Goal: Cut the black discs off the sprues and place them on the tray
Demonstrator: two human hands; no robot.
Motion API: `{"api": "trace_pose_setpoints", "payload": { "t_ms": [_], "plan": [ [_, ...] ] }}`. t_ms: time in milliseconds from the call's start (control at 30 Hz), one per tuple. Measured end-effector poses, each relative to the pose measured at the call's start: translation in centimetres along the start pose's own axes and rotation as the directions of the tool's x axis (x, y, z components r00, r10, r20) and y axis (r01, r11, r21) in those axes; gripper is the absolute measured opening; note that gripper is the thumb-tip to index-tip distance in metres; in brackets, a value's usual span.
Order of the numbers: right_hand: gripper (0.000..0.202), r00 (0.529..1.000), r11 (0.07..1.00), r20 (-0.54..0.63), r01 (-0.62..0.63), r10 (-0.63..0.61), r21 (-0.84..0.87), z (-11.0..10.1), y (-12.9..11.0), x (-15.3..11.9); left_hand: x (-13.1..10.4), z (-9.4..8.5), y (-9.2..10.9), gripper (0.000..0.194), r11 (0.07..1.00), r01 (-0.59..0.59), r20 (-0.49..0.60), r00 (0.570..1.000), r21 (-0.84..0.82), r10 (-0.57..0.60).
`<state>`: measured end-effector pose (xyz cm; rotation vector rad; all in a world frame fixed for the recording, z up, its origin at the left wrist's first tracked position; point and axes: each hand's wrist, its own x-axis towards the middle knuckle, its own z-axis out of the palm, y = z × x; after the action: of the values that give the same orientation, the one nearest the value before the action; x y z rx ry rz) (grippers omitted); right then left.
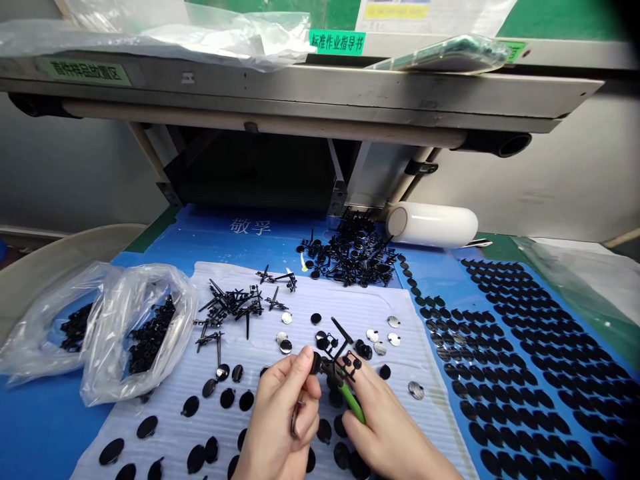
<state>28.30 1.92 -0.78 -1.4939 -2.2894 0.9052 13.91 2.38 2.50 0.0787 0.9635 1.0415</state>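
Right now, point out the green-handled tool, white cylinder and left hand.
Green-handled tool point(353, 401): head view, on the handle.
White cylinder point(440, 225): head view, on its side.
Left hand point(283, 408): head view, below the thumb.

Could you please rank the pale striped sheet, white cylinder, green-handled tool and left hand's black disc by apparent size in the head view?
1. Pale striped sheet
2. White cylinder
3. Green-handled tool, partly hidden
4. Held black disc
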Motion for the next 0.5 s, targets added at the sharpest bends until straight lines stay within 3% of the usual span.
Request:
{"api": "trace_pose_setpoints", "payload": {
  "t_ms": [233, 333, 500],
  "plan": [
    [0.023, 0.991, 0.968, 0.101, 0.106, -0.085, -0.226, -0.2, -2.0, 3.4, 0.5, -1.8, 1.7, 0.026, 0.981, -0.12, -0.092, 0.99, -0.15, 0.107],
    [0.022, 0.969, 0.931, 0.195, 0.203, -0.148, -0.303, 0.1, -4.4, 7.0, 0.7, -3.7, 4.1, 0.03, 0.956, -0.208, -0.173, 0.969, -0.207, 0.174],
    [0.026, 0.919, 0.91, 0.302, 0.332, -0.253, -0.249, 1.0, -7.9, 13.1, 0.7, -6.8, 8.3, 0.031, 0.917, -0.35, -0.259, 0.919, -0.193, 0.297]
  ]
}}
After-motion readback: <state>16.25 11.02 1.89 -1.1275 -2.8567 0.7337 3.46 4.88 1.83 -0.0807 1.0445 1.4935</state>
